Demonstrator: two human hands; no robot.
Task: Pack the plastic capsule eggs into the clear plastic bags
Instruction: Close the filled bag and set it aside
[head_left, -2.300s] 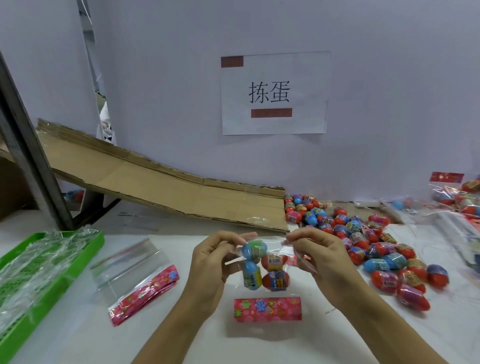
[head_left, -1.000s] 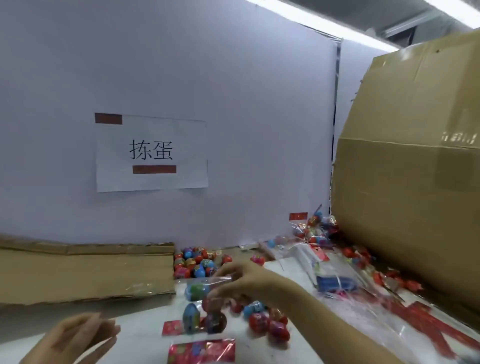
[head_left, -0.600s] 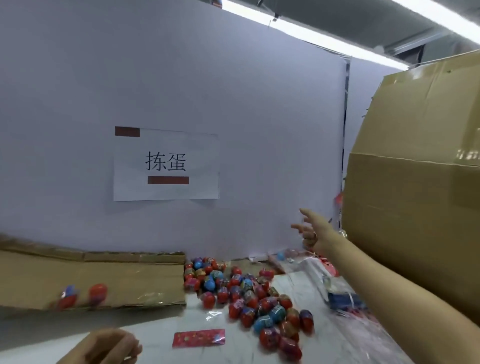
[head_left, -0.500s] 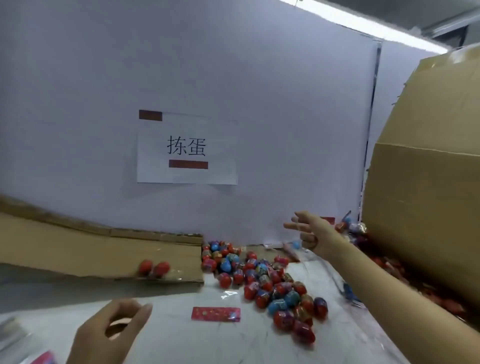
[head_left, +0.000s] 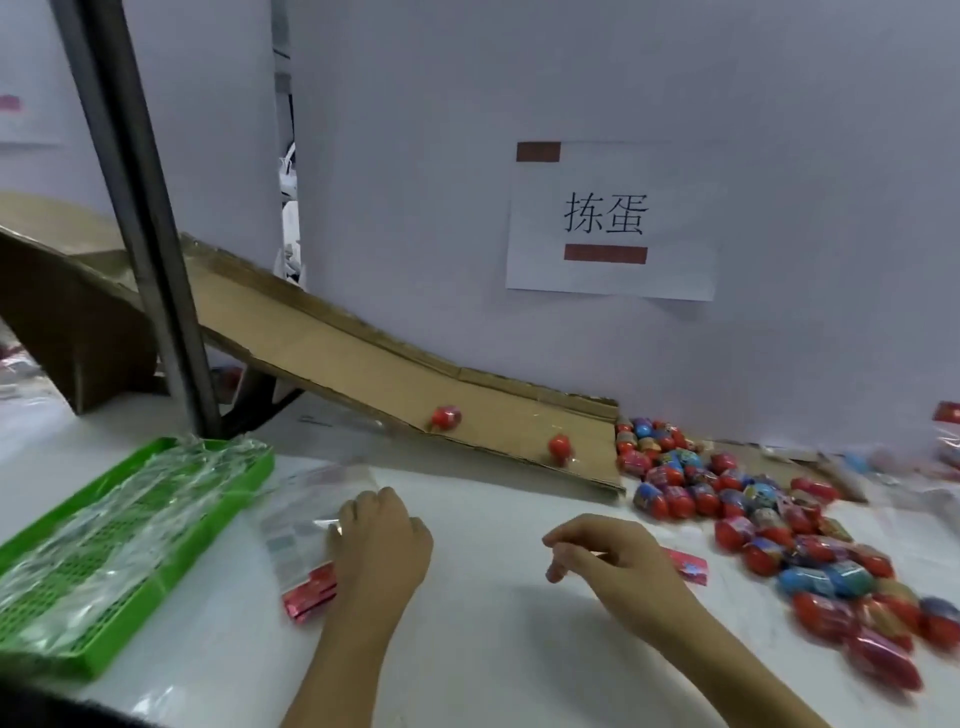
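A pile of red and blue capsule eggs (head_left: 753, 519) lies on the white table at the right. Two red eggs (head_left: 445, 417) (head_left: 560, 447) sit on the cardboard ramp (head_left: 363, 364). A small stack of clear plastic bags (head_left: 304, 514) with red header strips lies left of centre. My left hand (head_left: 382, 540) rests knuckles-up on that stack, its fingertips curled onto the top bag. Over the table, my right hand (head_left: 613, 553) hovers loosely curled and holds nothing. A red header card (head_left: 688, 564) lies just behind it.
A green mesh tray (head_left: 244, 467) filled with clear film stands at the left front. A dark metal post (head_left: 150, 260) rises behind it. Filled bags (head_left: 945, 441) lie at the far right edge. A paper sign (head_left: 608, 223) hangs on the wall.
My view swung back left and down. My right hand returned empty from the far right. My left hand dropped onto the bag stack. Two red eggs rolled farther down the ramp.
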